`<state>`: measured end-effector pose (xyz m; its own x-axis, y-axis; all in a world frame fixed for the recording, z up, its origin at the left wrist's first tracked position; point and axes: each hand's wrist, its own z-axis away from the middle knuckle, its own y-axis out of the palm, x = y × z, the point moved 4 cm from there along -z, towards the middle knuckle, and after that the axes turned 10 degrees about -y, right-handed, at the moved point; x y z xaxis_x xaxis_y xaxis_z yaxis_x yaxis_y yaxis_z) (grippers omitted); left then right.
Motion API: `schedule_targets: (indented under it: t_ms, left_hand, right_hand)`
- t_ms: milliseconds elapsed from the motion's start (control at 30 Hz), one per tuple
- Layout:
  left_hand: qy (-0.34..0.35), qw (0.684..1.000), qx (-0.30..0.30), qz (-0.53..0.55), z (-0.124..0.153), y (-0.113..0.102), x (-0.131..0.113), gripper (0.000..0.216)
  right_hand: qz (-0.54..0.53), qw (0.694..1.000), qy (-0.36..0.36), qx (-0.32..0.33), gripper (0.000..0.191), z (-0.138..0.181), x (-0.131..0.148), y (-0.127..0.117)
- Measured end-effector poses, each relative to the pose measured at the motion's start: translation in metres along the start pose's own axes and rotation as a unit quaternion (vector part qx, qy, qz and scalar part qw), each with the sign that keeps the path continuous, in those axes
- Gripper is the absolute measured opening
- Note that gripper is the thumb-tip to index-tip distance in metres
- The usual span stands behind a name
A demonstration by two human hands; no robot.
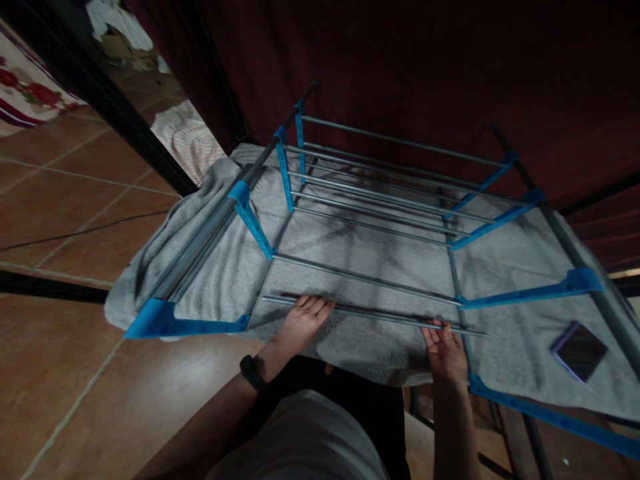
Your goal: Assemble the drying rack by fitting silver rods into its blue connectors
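Note:
A thin metal rod runs crosswise near the front edge of the grey blanket, held at both ends' inner parts. My left hand is closed over it left of its middle, palm down. Toward the right end, my right hand grips it from below with the fingertips. Beyond stands a rack frame of grey tubes with blue plastic brackets. Several metal rods span between its left and right sides. The held rod's ends lie close to the front blue brackets but apart from them.
The grey blanket covers the surface under the rack. A phone-like dark rectangle lies at the right. Loose tubes rest along the left side. A dark red curtain hangs behind, and tiled floor shows at left.

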<state>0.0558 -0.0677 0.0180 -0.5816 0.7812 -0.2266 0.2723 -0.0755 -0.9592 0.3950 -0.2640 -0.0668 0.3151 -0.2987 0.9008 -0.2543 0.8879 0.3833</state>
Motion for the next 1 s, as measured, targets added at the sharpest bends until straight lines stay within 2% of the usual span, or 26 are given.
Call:
schedule_targets:
  t_ms: [100, 333, 533, 767, 1000]
  left_hand:
    - [0.022, 0.999, 0.022, -0.03, -0.002, 0.005, 0.002, 0.05]
    - [0.042, 0.998, 0.013, -0.051, -0.007, 0.011, 0.003, 0.053]
    - [0.038, 0.997, 0.034, -0.054, -0.009, 0.015, 0.005, 0.06]
    - [0.028, 0.999, 0.022, -0.025, -0.009, 0.021, 0.006, 0.064]
    - [0.031, 0.997, 0.028, -0.069, -0.01, 0.02, 0.002, 0.058]
  right_hand:
    - [-0.002, 1.0, -0.007, 0.008, 0.03, 0.001, 0.0, 0.001]
    - [0.008, 0.999, -0.009, 0.037, 0.03, 0.0, 0.0, -0.004]
    - [-0.004, 1.0, 0.003, 0.03, 0.027, -0.002, 0.0, -0.005]
    - [-0.017, 0.999, -0.019, 0.037, 0.023, 0.0, 0.002, -0.003]
    - [-0.03, 0.999, -0.023, 0.032, 0.026, 0.001, 0.003, -0.001]
